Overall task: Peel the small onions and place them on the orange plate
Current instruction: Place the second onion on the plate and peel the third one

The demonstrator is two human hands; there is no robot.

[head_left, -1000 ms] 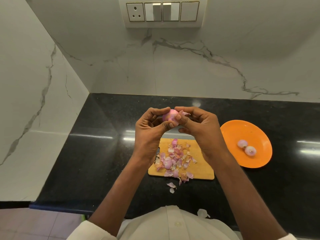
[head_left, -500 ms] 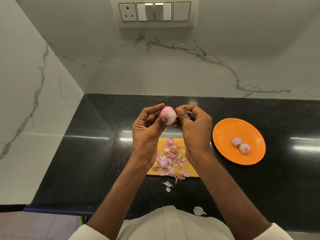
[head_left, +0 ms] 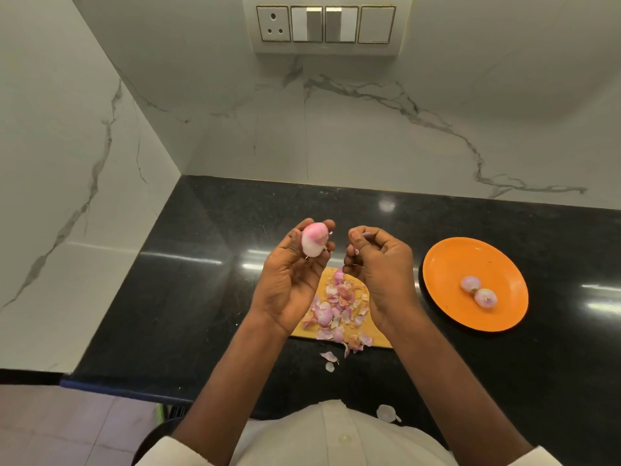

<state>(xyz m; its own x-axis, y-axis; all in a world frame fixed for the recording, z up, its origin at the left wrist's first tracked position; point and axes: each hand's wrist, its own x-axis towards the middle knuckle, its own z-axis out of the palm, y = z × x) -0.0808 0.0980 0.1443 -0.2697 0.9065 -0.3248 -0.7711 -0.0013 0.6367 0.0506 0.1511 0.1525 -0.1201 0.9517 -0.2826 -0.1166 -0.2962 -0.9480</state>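
Left hand (head_left: pixel 291 274) gripping small pink-white onion (head_left: pixel 313 243) above wooden cutting board (head_left: pixel 376 336) strewn with pink peels (head_left: pixel 337 306); right hand (head_left: pixel 381 264) curled, pinching peel scrap. Right of board: round orange plate (head_left: pixel 447 264) holding two peeled onions (head_left: pixel 477 290).

left hand (head_left: pixel 295 264) gripping, right hand (head_left: pixel 379 260) pinching

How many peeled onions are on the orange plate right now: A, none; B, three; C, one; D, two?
D: two onions lie touching on the plate; a third onion is in the left hand.
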